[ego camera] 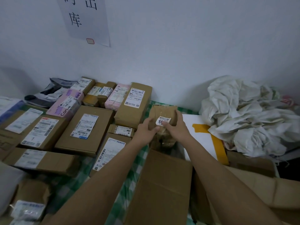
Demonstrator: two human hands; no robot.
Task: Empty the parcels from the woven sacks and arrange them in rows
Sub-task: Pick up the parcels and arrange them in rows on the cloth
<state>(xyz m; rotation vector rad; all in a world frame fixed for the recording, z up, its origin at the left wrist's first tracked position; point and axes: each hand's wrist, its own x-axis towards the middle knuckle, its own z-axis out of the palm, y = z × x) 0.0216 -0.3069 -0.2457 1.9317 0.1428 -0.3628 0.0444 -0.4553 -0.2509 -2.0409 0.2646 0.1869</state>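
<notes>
While your left hand (146, 129) and right hand (174, 125) both grasp the small taped parcel (162, 116) | it sits just right of the tall carton (134, 103) | square its edge to that carton, label up.

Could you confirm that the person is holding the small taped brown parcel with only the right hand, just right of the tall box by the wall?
Not quite: both hands hold it. In the head view the left hand and the right hand grip the small taped brown parcel from either side. It is indeed just right of the tall box by the wall.
</notes>
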